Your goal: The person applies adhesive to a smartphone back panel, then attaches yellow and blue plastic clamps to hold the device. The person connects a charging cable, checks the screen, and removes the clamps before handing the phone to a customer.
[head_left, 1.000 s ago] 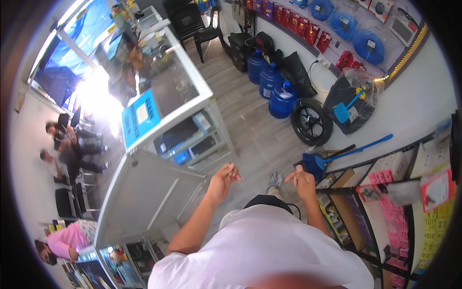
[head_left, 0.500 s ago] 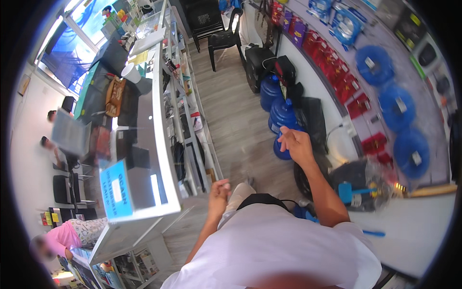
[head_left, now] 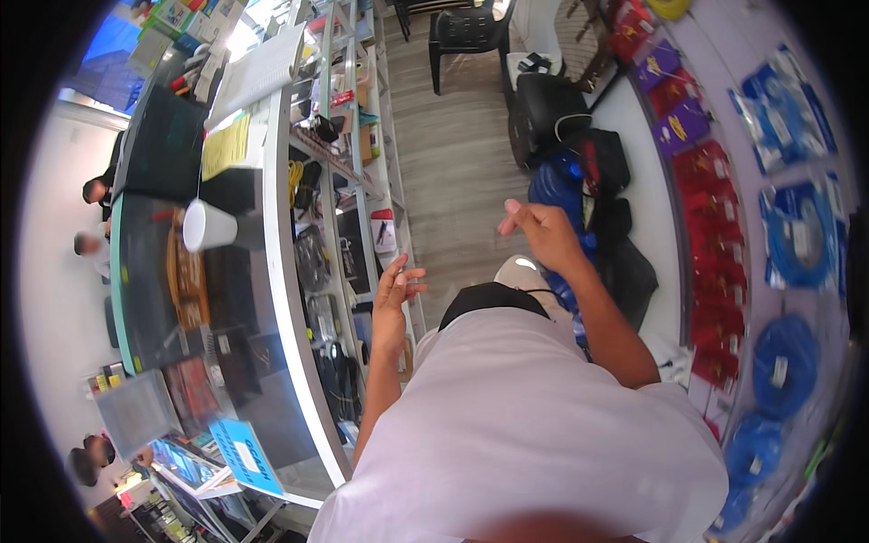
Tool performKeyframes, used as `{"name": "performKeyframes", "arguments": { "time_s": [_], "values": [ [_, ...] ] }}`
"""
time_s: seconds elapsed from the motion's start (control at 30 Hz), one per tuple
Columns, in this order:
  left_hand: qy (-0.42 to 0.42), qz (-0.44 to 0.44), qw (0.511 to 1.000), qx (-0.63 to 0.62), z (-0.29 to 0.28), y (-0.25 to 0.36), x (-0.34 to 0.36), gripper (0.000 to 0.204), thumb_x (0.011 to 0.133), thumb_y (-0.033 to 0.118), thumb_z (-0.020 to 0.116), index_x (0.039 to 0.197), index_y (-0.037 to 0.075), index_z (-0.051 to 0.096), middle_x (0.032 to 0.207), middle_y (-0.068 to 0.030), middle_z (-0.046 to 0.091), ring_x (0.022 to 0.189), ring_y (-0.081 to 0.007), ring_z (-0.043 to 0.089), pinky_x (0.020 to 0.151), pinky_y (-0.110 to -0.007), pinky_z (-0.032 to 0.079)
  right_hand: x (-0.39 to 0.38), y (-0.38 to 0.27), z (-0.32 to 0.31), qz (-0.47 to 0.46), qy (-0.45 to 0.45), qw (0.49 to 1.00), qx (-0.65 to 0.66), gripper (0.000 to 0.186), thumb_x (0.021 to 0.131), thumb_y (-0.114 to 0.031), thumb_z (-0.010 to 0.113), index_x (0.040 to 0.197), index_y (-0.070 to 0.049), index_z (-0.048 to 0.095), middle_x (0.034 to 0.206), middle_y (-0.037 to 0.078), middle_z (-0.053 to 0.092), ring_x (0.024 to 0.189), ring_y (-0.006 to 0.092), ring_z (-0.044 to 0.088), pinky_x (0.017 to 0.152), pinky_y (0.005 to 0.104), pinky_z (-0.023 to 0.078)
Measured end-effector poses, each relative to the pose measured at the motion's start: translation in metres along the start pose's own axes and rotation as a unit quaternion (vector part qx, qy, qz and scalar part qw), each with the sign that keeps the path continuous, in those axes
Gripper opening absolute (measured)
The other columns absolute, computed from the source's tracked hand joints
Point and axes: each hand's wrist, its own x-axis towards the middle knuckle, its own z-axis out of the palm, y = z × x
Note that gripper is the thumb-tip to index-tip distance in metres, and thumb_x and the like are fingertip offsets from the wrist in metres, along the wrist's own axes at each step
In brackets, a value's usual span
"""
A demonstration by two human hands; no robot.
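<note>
Above the aisle floor, my left hand (head_left: 396,294) is raised beside the glass display counter (head_left: 312,362), its fingers apart and nothing in it. My right hand (head_left: 548,237) hangs over the right side of the aisle, near some blue water jugs (head_left: 559,185). Its fingers are loosely bent and hold nothing that I can see. Neither hand touches anything. A white cup (head_left: 210,226) and a blue sign (head_left: 246,455) stand on the counter to my left.
Black bags (head_left: 552,109) line the right wall beyond the jugs. A black plastic chair (head_left: 469,41) stands at the far end of the aisle. Red packets (head_left: 715,235) and blue coils (head_left: 786,362) hang on the right wall. Several people (head_left: 93,457) are behind the counter.
I have moved forward along the aisle; chair, bags and cup are nearer. My left hand has risen and its fingers have spread. My right hand has shifted slightly left and up.
</note>
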Motion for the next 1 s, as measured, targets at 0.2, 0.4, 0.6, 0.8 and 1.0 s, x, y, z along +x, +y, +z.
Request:
{"name": "performKeyframes", "arguments": {
  "time_s": [0.2, 0.4, 0.6, 0.8, 1.0],
  "values": [
    [0.032, -0.064, 0.997, 0.014, 0.02, 0.026, 0.137, 0.043, 0.107, 0.038, 0.058, 0.136, 0.006, 0.062, 0.112, -0.0053, 0.07, 0.098, -0.0123, 0.062, 0.094, -0.029, 0.044, 0.192, -0.007, -0.013, -0.029, -0.056, 0.998, -0.025, 0.036, 0.104, -0.032, 0.063, 0.096, 0.001, 0.076, 0.082, 0.007, 0.072, 0.081, 0.0129, 0.065, 0.078, 0.0282, 0.051],
    [0.122, -0.038, 0.992, -0.011, 0.057, 0.076, 0.255, 0.04, 0.107, 0.037, 0.057, 0.13, 0.004, 0.065, 0.108, -0.005, 0.07, 0.095, -0.0121, 0.061, 0.094, -0.029, 0.046, 0.391, -0.043, 0.013, -0.093, -0.178, 0.979, -0.023, 0.038, 0.103, -0.035, 0.061, 0.086, -0.002, 0.072, 0.068, 0.007, 0.066, 0.065, 0.0175, 0.061, 0.063, 0.0346, 0.047],
    [0.204, -0.032, 0.978, -0.024, 0.063, 0.116, 0.363, 0.038, 0.108, 0.033, 0.056, 0.128, 0.001, 0.064, 0.107, -0.0078, 0.069, 0.095, -0.0131, 0.062, 0.092, -0.03, 0.05, 0.56, -0.094, 0.059, -0.26, -0.311, 0.883, -0.236, 0.051, 0.104, -0.041, 0.059, 0.071, -0.002, 0.062, 0.07, 0.017, 0.063, 0.069, 0.0366, 0.061, 0.064, 0.0452, 0.046],
    [0.252, 0.004, 0.968, 0.007, 0.033, 0.124, 0.487, 0.04, 0.108, 0.033, 0.058, 0.128, -0.001, 0.063, 0.111, -0.012, 0.069, 0.102, -0.0189, 0.064, 0.093, -0.032, 0.051, 0.667, -0.1, 0.125, -0.278, -0.359, 0.878, -0.153, 0.034, 0.099, -0.034, 0.066, 0.085, -0.002, 0.068, 0.084, 0.017, 0.066, 0.082, 0.0355, 0.065, 0.073, 0.0441, 0.049],
    [0.375, 0.031, 0.927, 0.007, 0.003, 0.145, 0.583, 0.036, 0.107, 0.031, 0.059, 0.128, 0.003, 0.064, 0.108, -0.0076, 0.07, 0.102, -0.0175, 0.064, 0.091, -0.031, 0.05, 0.765, -0.106, 0.196, -0.299, -0.408, 0.854, -0.122, 0.027, 0.093, -0.029, 0.072, 0.101, -0.004, 0.074, 0.092, 0.017, 0.07, 0.09, 0.0363, 0.067, 0.082, 0.0445, 0.053]
  ]
}}
